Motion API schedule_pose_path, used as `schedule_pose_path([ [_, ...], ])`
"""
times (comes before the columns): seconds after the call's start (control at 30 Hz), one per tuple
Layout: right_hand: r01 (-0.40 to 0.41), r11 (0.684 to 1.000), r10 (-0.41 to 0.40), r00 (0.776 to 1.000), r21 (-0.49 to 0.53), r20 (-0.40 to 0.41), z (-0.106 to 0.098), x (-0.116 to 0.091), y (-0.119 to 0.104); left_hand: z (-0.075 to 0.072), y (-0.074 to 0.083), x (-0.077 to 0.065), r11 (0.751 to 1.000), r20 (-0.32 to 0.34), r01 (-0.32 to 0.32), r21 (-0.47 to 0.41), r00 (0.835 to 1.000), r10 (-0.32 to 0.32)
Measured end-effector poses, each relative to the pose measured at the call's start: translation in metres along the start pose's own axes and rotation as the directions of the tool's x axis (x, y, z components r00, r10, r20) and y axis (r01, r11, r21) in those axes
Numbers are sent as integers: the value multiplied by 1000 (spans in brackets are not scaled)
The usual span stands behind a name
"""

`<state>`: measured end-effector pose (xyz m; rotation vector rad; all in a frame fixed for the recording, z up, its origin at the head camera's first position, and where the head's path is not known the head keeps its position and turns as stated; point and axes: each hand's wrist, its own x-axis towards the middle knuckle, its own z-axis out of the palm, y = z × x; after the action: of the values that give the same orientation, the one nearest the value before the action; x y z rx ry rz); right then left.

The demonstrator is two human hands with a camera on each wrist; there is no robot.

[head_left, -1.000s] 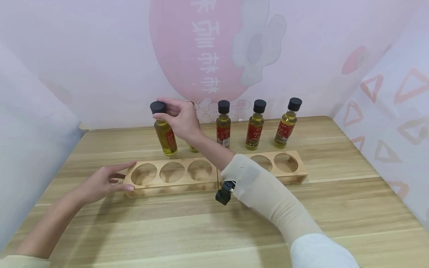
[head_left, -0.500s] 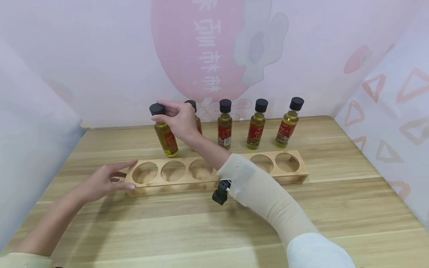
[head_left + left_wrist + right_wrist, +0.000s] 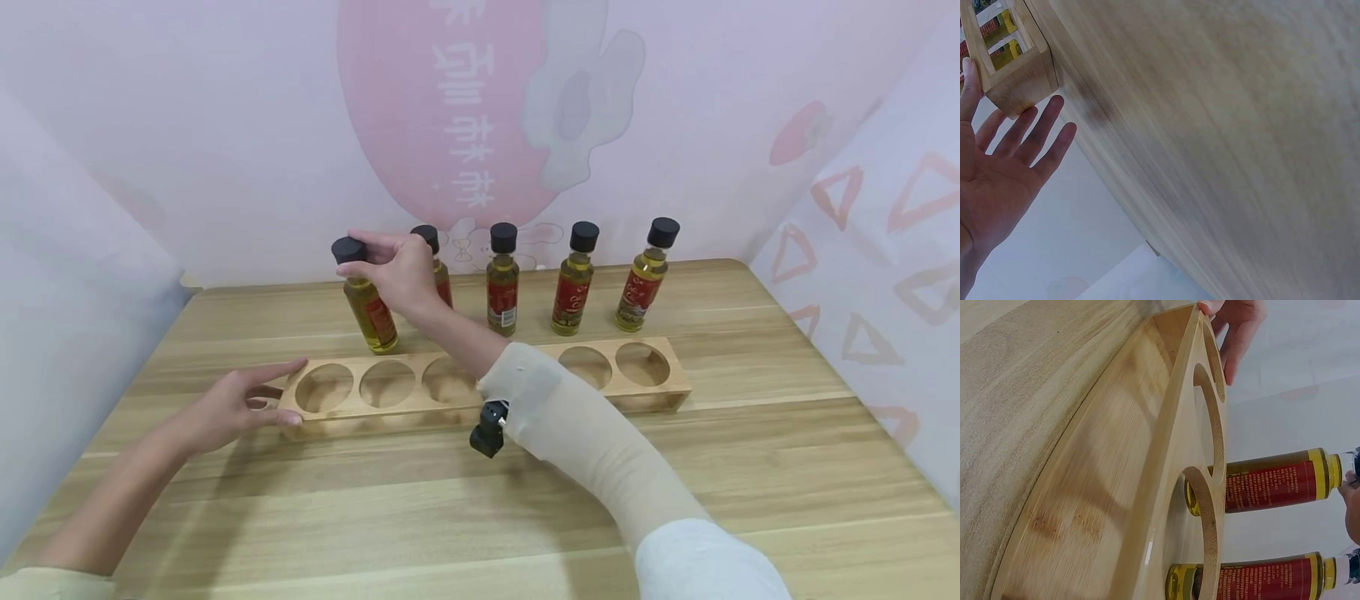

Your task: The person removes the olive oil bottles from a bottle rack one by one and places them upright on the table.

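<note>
In the head view my right hand [image 3: 405,271] pinches the black cap of the leftmost olive oil bottle [image 3: 371,317], which leans slightly left behind the rack. Whether its base touches the table I cannot tell. A long wooden bottle rack [image 3: 378,412] with a row of round holes lies in front of the bottles. My left hand [image 3: 221,412] is at the rack's left end, index finger at the far corner and thumb at the near one. The left wrist view shows the left hand [image 3: 1004,175] with fingers extended against the rack's end [image 3: 1025,81]. My right forearm hides the rack's middle.
A second olive oil bottle [image 3: 441,283] stands partly behind my right hand. Further right along the back stand a third bottle [image 3: 502,287], a fourth [image 3: 572,287] and a fifth [image 3: 641,283]. The wooden table [image 3: 360,525] meets a printed wall backdrop [image 3: 247,167].
My right hand and the bottle's cap have come down slightly and shifted a little left. The left hand and the rack stay in place.
</note>
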<state>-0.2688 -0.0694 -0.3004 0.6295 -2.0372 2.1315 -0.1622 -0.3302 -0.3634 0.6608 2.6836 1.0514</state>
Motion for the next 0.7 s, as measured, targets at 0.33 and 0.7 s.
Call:
schedule_pose_path([
  [0.33, -5, 1000, 4, 1000, -5, -21, 6, 4, 3, 0, 2, 0, 1000, 0, 12, -2, 1000, -12],
  [0.7, -47, 999, 46, 997, -24, -55, 16, 8, 8, 1, 1, 0, 1000, -4, 9, 0, 1000, -9],
])
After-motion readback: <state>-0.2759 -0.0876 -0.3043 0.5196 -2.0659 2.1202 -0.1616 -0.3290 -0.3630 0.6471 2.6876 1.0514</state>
